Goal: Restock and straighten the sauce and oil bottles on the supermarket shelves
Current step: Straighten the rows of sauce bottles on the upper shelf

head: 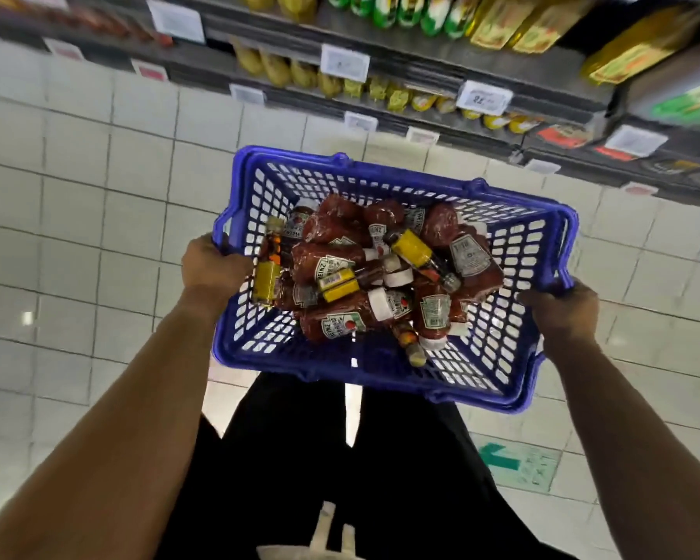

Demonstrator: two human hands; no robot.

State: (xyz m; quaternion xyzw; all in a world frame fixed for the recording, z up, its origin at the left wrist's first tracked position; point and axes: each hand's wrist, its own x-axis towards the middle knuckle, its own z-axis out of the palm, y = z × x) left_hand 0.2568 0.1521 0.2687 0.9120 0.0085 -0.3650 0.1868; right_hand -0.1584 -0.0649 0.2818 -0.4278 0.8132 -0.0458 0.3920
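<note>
I have both hands on the blue basket (384, 367): my left hand (213, 265) clenches its left rim, my right hand (559, 307) grasps the right rim, fingers curled over the edge. Inside the basket lie heaped ketchup bottles (332, 260) with small yellow-labelled oil bottles (415, 249) among them. Beyond the basket stretches white tiled floor (98, 163), then shelves (481, 62) holding yellow and green bottles behind price tags (483, 97).

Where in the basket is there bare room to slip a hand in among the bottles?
Bare mesh shows along the blue basket's near wall and its right wall by the right hand. The far wall strip is clear too. The ketchup bottles crowd the middle and reach the left wall by the left hand.
</note>
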